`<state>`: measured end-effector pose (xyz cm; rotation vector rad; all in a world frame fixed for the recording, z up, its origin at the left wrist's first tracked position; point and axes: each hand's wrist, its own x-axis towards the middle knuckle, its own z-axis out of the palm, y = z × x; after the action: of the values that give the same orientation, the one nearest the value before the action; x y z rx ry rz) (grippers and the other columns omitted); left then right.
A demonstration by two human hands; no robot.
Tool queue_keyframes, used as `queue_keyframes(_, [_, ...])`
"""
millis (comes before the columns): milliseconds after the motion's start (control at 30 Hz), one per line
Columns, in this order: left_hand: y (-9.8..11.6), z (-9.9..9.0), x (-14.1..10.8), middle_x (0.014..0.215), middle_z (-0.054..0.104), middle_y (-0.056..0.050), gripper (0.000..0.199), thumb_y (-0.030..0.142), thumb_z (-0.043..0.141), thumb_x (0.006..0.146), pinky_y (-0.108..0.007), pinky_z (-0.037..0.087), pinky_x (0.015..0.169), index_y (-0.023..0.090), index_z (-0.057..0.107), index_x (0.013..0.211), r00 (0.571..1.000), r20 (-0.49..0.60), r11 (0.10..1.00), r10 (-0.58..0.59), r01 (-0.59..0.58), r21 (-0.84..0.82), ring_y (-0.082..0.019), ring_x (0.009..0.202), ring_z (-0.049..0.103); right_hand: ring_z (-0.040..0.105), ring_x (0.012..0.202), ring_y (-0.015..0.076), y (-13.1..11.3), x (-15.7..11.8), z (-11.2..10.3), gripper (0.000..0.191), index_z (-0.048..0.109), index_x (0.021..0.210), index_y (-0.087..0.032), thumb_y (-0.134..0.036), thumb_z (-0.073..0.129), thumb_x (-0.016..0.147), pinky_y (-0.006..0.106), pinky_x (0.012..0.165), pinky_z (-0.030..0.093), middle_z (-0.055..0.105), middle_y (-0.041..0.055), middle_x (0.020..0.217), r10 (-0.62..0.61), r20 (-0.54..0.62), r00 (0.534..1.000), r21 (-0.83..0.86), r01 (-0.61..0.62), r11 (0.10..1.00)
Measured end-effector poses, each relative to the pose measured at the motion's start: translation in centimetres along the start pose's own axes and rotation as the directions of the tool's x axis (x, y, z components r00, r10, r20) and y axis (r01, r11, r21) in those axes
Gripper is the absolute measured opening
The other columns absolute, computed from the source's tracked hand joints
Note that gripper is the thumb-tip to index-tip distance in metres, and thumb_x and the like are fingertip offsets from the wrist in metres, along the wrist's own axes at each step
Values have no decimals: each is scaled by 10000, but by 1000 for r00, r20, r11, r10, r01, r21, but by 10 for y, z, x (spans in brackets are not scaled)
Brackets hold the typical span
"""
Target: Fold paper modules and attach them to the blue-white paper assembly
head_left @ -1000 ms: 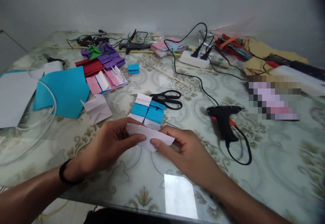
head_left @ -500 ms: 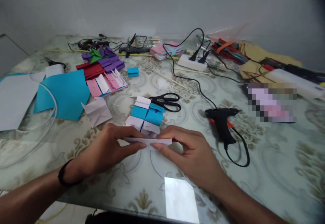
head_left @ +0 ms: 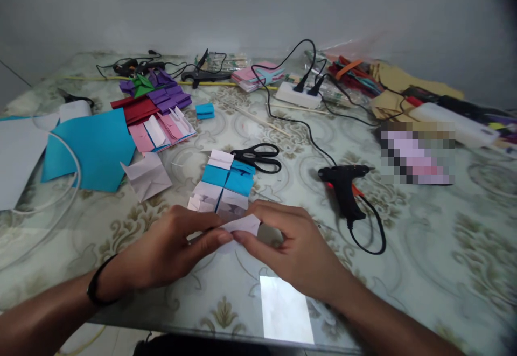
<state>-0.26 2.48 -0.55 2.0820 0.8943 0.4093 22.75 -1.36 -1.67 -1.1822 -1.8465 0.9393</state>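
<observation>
A small piece of pale paper (head_left: 247, 225) is pinched between the fingers and thumbs of both hands near the table's front. My left hand (head_left: 169, 243) grips its left side, and a black band circles that wrist. Its right side is in my right hand (head_left: 288, 243), with the thumb in front and fingers behind. Just beyond the hands lie folded blue and white paper pieces (head_left: 238, 182), partly hidden by the fingers. Black-handled scissors (head_left: 258, 156) touch their far edge. To the left rests a creased white paper (head_left: 148, 177).
A black glue gun (head_left: 343, 189) lies at the right, its cable running to a white power strip (head_left: 298, 96). Blue sheets (head_left: 91, 148), purple folded papers (head_left: 169, 97) and a white cable loop (head_left: 75, 156) are at the left. Yellow paper and tools lie back right.
The pale paper has tilted, its right end raised and its face more visible. Both hands still hold it. The whole view has shifted slightly, so the table items appear farther left.
</observation>
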Motion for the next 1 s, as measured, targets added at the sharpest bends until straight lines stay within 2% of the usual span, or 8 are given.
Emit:
queue_keyframes(100, [2,-1,-1,637,632,16,357,335,510,1080,-262,389,576,204,739,840,1000,1,999,12,-12,33,-122,548,513,632,735,156,0,0,1,212,676,794,-207,-302,693,982,277,687,488,704,9,795,39,23,999,1,-39,999])
queue_keyframes(200, [2,-1,-2,586,572,25,357,317,516,1071,-268,351,548,207,703,787,998,-59,999,-16,19,45,-118,516,461,579,669,136,0,0,2,271,637,751,-203,-333,700,981,258,638,453,639,-16,714,88,11,996,-2,-88,996])
queue_keyframes(367, [1,-1,2,554,473,49,452,380,499,1066,-252,283,493,192,536,656,990,-121,997,-72,68,-38,-100,502,367,505,623,106,0,4,0,327,552,710,-200,-297,670,999,221,578,397,556,-41,678,85,-18,996,25,-85,996])
queue_keyframes(533, [0,0,4,771,689,-4,337,415,571,1033,-239,416,586,184,688,818,990,11,984,-140,140,-113,-139,681,555,551,660,114,3,3,2,284,556,742,-204,-264,636,1007,222,589,407,596,-27,722,64,23,998,7,-65,998])
queue_keyframes(667, [1,3,4,901,809,-6,151,324,707,946,-253,490,707,193,781,944,970,126,956,-210,230,-180,-176,797,673,598,702,120,2,3,6,216,635,802,-202,-275,651,1004,230,652,445,658,-17,772,92,63,994,20,-94,995])
queue_keyframes(867, [-2,4,5,837,793,-29,283,430,692,934,-259,456,643,166,796,930,948,106,932,-299,314,-180,-182,738,646,518,604,111,0,4,5,300,608,734,-198,-327,622,1005,208,527,379,588,-30,655,204,77,976,90,-211,973])
queue_keyframes(1000, [-3,8,3,770,735,-8,353,436,595,1000,-237,427,607,159,757,852,963,123,947,-239,259,-191,-146,685,588,524,608,109,0,3,2,307,598,720,-193,-308,631,1002,210,535,365,578,-34,641,186,85,979,67,-192,979])
